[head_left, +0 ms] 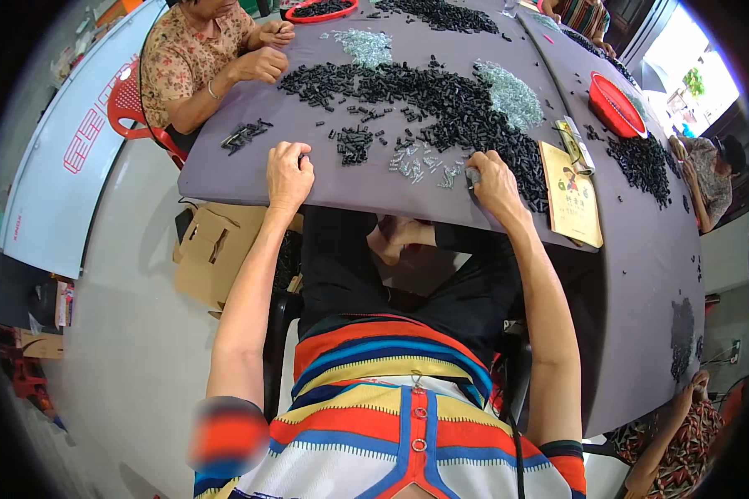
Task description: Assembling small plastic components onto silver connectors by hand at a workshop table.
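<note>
My left hand rests at the near table edge with its fingers curled in; a small dark bit shows at its fingertips, too little to name. To the right, my right hand is closed over the table beside the big heap of small black plastic pieces. Something grey shows by its thumb, and I cannot make out what it is. Between my hands lie a small cluster of black pieces and loose clear plastic pieces. Several longer dark pieces lie left of my left hand.
Clear pieces are piled at the heap's right. A yellow booklet and a red basket lie farther right. A co-worker handles something at the left table side; others sit right. A cardboard box stands on the floor.
</note>
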### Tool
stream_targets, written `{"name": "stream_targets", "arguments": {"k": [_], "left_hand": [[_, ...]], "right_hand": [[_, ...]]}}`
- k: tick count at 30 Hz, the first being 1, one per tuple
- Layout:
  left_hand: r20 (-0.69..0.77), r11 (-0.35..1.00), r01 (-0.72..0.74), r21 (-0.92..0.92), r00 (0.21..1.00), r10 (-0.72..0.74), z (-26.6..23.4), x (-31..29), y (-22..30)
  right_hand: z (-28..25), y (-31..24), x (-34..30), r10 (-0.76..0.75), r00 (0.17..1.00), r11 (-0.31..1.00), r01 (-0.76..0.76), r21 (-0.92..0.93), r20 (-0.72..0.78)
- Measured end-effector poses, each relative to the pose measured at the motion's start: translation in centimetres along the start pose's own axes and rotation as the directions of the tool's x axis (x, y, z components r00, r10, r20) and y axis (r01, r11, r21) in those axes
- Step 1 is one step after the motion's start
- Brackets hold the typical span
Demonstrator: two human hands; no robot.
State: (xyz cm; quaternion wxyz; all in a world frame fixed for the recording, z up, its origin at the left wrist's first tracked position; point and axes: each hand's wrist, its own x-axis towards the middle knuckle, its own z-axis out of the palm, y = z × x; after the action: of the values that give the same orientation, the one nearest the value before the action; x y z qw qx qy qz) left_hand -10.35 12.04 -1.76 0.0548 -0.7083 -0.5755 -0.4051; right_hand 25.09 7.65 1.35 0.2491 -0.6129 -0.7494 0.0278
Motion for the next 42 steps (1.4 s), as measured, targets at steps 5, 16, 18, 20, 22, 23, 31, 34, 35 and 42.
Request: {"name": "stream_targets", "arguments": {"k": [5,16,18,20,22,23,31,34,35,42], "left_hand": [[-0.028,1.000,-0.029,-0.007,0.999,0.029,0.1,0.0,-0.2],[-0.157,0.993,-0.104,-0.050,0.983,0.095,-0.3,0.2,0.6],[-0.210,0.986,-0.165,-0.012,0.965,0.159,-1.3,0.1,1.2],[-0.182,0.977,-0.182,-0.115,0.970,0.159,-1.6,0.0,3.6],[-0.091,0.944,-0.143,-0.296,0.988,0.121,-1.9,-0.5,7.6],[-0.069,0.893,-0.175,-0.415,0.984,0.161,-1.8,-0.5,9.9],[0.398,0.610,0.222,-0.761,0.902,0.168,1.9,-2.7,19.8],[0.468,0.546,0.313,-0.777,0.868,0.168,2.6,-3.0,20.2],[0.472,0.551,0.314,-0.773,0.865,0.170,2.5,-3.1,20.1],[0.520,0.578,0.362,-0.732,0.845,0.129,2.7,-3.3,19.9]], "right_hand": [[1.0,0.4,0.3,-0.054,0.998,0.995,0.054,-0.083,-0.007],[-0.2,-0.1,-2.9,0.146,0.978,0.925,-0.081,0.371,-0.150],[-0.1,-0.5,-3.6,0.198,0.963,0.866,-0.084,0.494,-0.182],[0.1,0.0,-4.2,0.218,0.958,0.801,-0.068,0.595,-0.184],[0.1,0.0,-4.6,0.227,0.965,0.723,-0.077,0.686,-0.131],[0.0,-0.1,-4.8,0.215,0.974,0.639,-0.082,0.765,-0.074],[-0.6,-1.8,-5.5,0.146,0.984,0.345,-0.148,0.927,0.102],[-0.7,-2.0,-5.6,0.142,0.984,0.358,-0.155,0.921,0.111],[-0.7,-2.0,-5.6,0.140,0.984,0.389,-0.155,0.908,0.108],[-0.9,-2.0,-5.5,0.134,0.984,0.362,-0.156,0.919,0.114]]}}
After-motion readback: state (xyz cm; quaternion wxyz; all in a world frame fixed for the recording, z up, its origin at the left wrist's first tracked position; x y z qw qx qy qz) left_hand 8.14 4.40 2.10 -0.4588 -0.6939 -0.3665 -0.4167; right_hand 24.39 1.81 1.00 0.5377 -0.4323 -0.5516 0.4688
